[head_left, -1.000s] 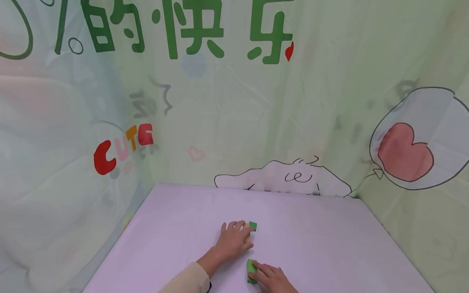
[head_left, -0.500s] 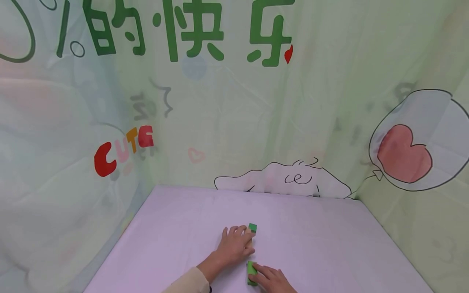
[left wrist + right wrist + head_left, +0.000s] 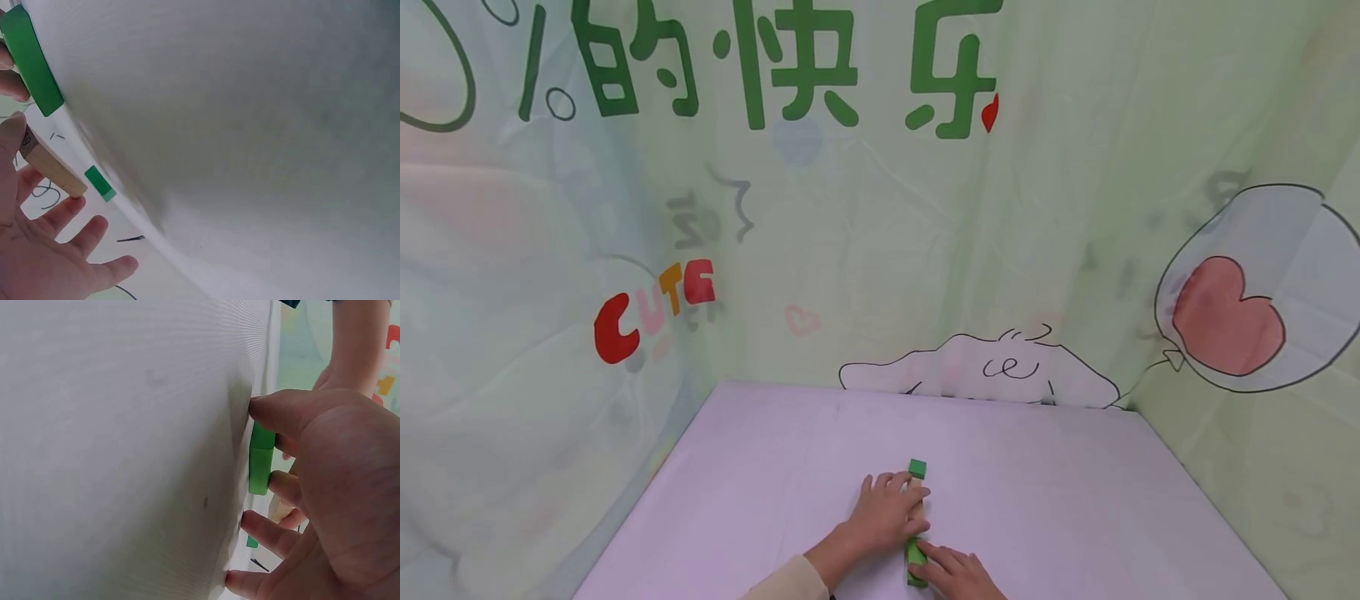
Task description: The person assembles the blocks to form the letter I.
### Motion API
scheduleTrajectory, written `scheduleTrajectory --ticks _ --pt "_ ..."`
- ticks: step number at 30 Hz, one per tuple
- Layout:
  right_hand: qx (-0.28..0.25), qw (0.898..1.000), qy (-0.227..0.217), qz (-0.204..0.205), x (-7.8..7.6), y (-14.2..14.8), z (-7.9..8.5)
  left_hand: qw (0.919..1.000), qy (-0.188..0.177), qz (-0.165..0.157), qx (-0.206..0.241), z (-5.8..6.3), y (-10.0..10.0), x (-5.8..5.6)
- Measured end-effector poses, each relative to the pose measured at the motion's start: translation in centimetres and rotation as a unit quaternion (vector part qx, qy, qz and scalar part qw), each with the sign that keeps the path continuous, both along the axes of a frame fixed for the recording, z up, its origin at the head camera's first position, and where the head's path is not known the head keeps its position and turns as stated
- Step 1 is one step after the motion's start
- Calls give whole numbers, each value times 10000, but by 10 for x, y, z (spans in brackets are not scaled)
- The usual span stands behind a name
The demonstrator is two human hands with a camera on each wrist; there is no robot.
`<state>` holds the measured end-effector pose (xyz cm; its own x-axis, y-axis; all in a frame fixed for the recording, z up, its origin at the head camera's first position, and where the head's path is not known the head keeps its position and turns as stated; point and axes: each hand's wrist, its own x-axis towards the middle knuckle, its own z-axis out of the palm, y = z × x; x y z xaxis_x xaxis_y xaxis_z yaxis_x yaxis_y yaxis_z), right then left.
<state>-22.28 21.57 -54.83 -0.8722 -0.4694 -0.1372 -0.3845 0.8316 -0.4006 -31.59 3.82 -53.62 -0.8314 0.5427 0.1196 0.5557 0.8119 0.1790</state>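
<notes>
My left hand point(image 3: 886, 512) pinches a plain wooden block point(image 3: 53, 167) between thumb and fingers, its other fingers spread. In the head view the block is partly covered by these fingers. Just nearer to me lies a longer green block point(image 3: 916, 565), in line with the wooden one; whether their ends touch I cannot tell. My right hand point(image 3: 958, 573) holds this green block from the right, thumb at its near part and a fingertip at its far part. Beyond the wooden block stands a small green block point(image 3: 917, 468), also seen as a small green block point(image 3: 100, 183) in the left wrist view.
The blocks are on a pale lilac tabletop point(image 3: 1037, 483). Printed cloth walls point(image 3: 880, 208) enclose it at the back and both sides, with green characters, a balloon and coloured letters on them.
My left hand has brought the wooden block nearer to me and slightly right, up to the longer green block. The right hand stays on its block. The view has tilted slightly.
</notes>
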Motion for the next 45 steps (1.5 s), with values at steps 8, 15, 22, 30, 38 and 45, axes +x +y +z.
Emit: scheduleTrajectory --ticks 8,15,22,30,38,45 --pt "5 10000 7 2 -3 1 -5 10000 -46 4 -31 0 2 3" --pt "10 10000 22 10 -3 2 -6 10000 -62 -35 7 8 1 9" --pt "-29 10000 -52 6 -4 3 -7 9999 -149 -73 -12 4 3 8" --pt "37 10000 80 45 -4 4 -8 9997 -231 -37 -94 2 5 9" --pt "16 9997 232 109 -1 6 -8 9997 -201 -49 -140 2 4 9" --pt "-23 9999 102 33 -3 6 -11 9989 -459 -86 -17 6 1 11"
